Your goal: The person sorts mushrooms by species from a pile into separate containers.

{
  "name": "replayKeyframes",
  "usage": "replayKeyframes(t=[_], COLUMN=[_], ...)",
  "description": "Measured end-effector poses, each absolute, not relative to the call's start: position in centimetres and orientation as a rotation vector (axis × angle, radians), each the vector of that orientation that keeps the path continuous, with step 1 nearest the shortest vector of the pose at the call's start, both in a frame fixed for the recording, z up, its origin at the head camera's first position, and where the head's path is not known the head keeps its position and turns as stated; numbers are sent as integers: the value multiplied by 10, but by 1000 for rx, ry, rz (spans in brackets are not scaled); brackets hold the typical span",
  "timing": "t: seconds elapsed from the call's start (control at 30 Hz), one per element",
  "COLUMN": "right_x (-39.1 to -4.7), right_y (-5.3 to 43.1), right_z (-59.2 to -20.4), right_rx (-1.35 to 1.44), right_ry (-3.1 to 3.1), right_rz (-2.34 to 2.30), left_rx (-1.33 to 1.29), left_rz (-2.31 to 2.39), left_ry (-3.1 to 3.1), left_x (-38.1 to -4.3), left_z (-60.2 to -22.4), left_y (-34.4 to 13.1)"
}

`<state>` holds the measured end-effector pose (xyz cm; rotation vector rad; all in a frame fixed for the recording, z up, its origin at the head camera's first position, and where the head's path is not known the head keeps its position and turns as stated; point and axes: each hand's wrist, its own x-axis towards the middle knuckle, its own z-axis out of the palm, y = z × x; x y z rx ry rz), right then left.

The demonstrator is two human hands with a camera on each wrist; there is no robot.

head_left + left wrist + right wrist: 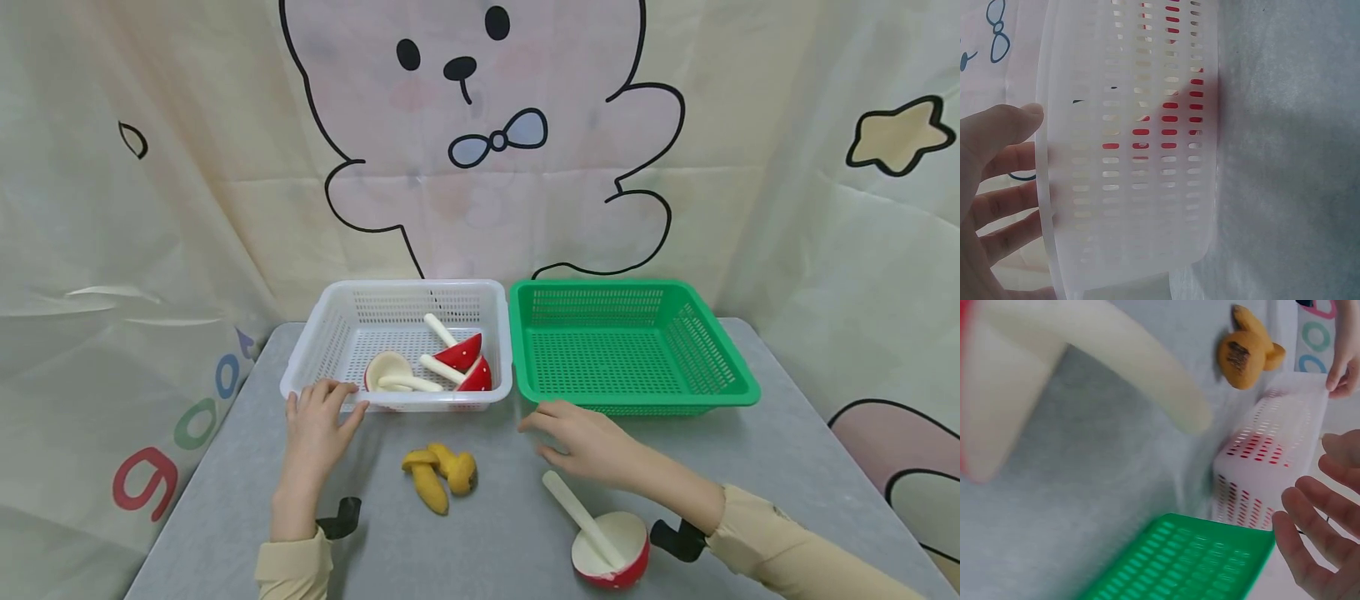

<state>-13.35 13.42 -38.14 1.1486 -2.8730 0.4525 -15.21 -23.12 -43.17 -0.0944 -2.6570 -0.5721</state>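
My left hand (318,429) grips the front rim of the white basket (1129,225) near its left end, thumb outside and fingers over the edge. Inside the basket lie three red ladles with white dots and cream handles, one of them a ladle (387,369) with its bowl facing up. My right hand (581,440) is held with loose fingers above the table, in front of the green basket (637,408), holding nothing. Just below it, another ladle (611,554) rests bowl up, its handle slanting to the upper left. Two yellow mushroom-shaped pieces (442,473) lie together between my hands.
The green basket stands against the right side of the white one at the back of the grey table (495,550). A cloth backdrop (480,208) with a bear drawing hangs behind and at both sides. Dark wrist straps (678,542) sit on both forearms.
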Motion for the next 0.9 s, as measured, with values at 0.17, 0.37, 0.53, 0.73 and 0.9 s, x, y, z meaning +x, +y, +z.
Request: replayKeyframes(t=[0.17, 0.37, 0.53, 0.73, 0.9], right_x=[-126, -117, -113, -109, -107], right_y=[143, 151, 157, 160, 161], right_z=[-390, -399, -411, -422, -427], right_rx=[1147, 1116, 1141, 1154, 1123], right_ry=[-2956, -3066, -3101, -3139, -3178], right_rz=[479, 495, 528, 594, 637], left_rx=[-96, -98, -90, -96, -97], left_rz=[-586, -591, -586, -588, -577], left_ry=[-2659, -2664, -2678, -2667, -2657], left_x=[-151, -151, -151, -151, -152], left_z=[-430, -430, -430, -430, -431], left_y=[-231, -231, -231, -231, -232])
